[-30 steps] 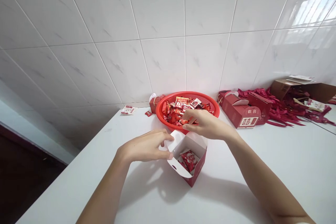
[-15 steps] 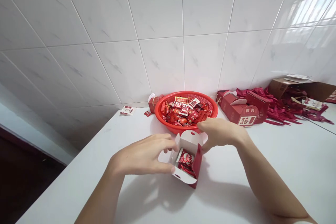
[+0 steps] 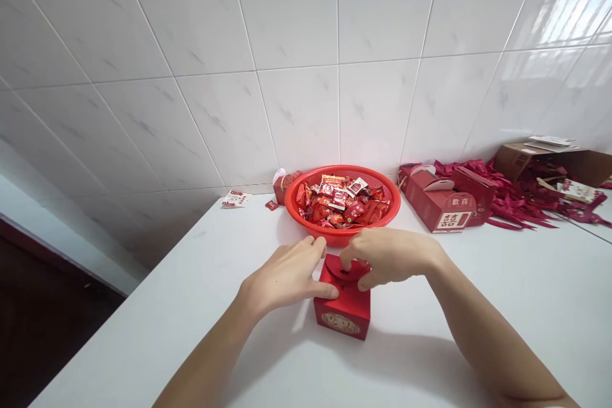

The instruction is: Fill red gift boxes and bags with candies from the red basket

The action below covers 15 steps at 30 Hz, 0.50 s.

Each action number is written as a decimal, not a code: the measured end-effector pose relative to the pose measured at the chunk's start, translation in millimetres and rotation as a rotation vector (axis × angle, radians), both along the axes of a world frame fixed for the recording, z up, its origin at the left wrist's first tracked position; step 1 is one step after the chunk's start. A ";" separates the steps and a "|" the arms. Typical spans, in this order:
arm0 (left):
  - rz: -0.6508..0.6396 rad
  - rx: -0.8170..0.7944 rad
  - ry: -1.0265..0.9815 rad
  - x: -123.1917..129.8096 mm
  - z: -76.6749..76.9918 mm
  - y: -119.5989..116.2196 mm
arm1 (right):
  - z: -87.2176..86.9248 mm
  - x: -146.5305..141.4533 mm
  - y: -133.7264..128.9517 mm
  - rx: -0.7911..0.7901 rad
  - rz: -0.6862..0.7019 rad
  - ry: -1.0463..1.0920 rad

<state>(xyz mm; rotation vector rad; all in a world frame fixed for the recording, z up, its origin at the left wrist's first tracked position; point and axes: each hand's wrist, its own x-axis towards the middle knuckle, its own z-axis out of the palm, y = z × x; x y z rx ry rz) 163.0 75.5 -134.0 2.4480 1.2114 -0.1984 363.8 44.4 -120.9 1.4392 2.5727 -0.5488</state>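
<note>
A small red candy box stands on the white table in front of me, its lid flaps folded over the top and a gold pattern on its near side. My left hand grips it from the left, thumb pressed on the top and fingers curled toward its back corner. From the right, my right hand has its bent fingers on the rear flap and its thumb at the right edge. The box's contents are hidden under the flaps. Just behind it sits a red plastic basket full of wrapped candies.
Folded red boxes stand at the back right by the wall, with dark pink ribbons and an open cardboard carton beyond. Left of the basket are another small box, a loose candy and a printed card.
The box was open with wrapped candies showing inside; now its flaps are folded down over them. Both hands have drawn in onto its top, and the left hand has moved right.
</note>
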 end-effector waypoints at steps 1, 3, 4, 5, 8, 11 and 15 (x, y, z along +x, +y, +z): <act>-0.022 -0.020 -0.022 0.4 -1.0 1.4 | -1.0 -0.3 0.1 -0.033 0.015 0.007; -0.117 -0.071 -0.080 1.3 -2.8 4.9 | -2.5 -1.8 -0.3 -0.054 0.021 0.028; -0.162 -0.104 -0.102 1.8 -3.8 6.7 | -2.9 -2.8 -1.1 -0.052 0.012 0.045; -0.193 -0.136 -0.113 2.3 -5.0 8.2 | -3.2 -3.9 -2.4 -0.048 -0.001 0.064; -0.188 -0.172 -0.099 4.6 -9.7 9.5 | -5.3 -8.6 -8.6 -0.018 -0.060 0.074; -0.110 -0.103 -0.070 8.8 -15.6 5.3 | -10.9 -16.4 -13.9 0.088 -0.136 0.022; -0.014 -0.006 -0.049 16.6 -22.8 -2.1 | -17.8 -33.4 -15.6 0.159 -0.197 -0.027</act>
